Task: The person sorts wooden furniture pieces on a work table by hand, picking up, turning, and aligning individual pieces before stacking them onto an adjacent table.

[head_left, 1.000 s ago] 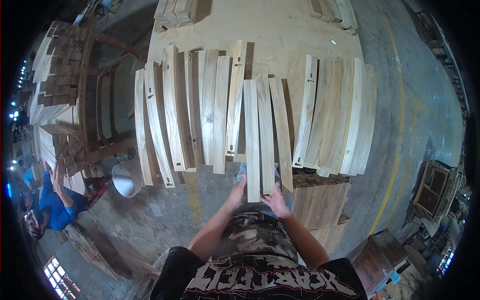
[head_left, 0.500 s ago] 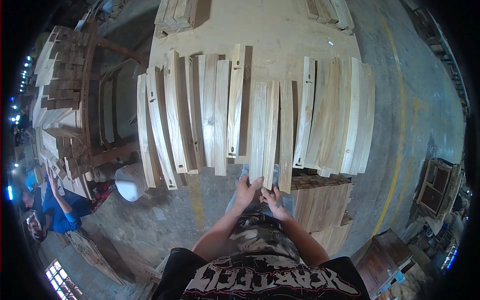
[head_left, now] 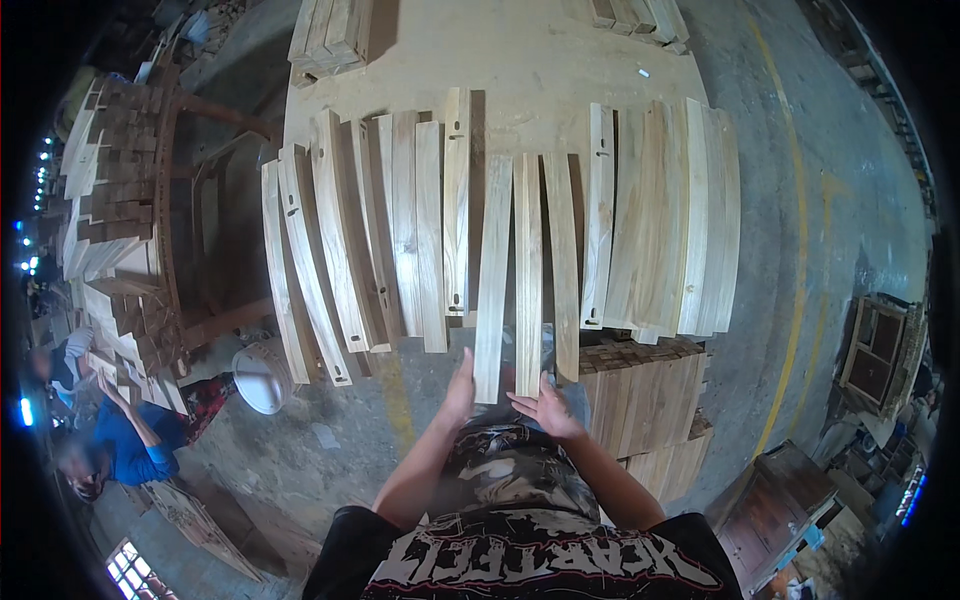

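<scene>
Three narrow wooden strips lie side by side at the table's near edge, their near ends jutting over it. Along the outer edge of the left strip (head_left: pixel 491 280), my left hand (head_left: pixel 460 392) rests with a digit stretched out; its other fingers are partly hidden. My right hand (head_left: pixel 550 410) is at the near end of the middle strip (head_left: pixel 528 280), fingers spread and reaching left just below that end. The right strip (head_left: pixel 564 265) lies untouched, slightly slanted. A gap separates the left strip from the middle one.
More wooden strips (head_left: pixel 405 230), some slotted, lie on the left of the table (head_left: pixel 500 60), others (head_left: pixel 655 220) on the right. Stacked wood (head_left: pixel 640 400) stands below the near edge. A white bucket (head_left: pixel 262 378) is at left, near a person in blue (head_left: pixel 140 440) beside piled wood (head_left: pixel 120 205).
The left strip has shifted left and toward me, parting from the middle strip, which also came nearer. My hands have moved apart, the left one going left.
</scene>
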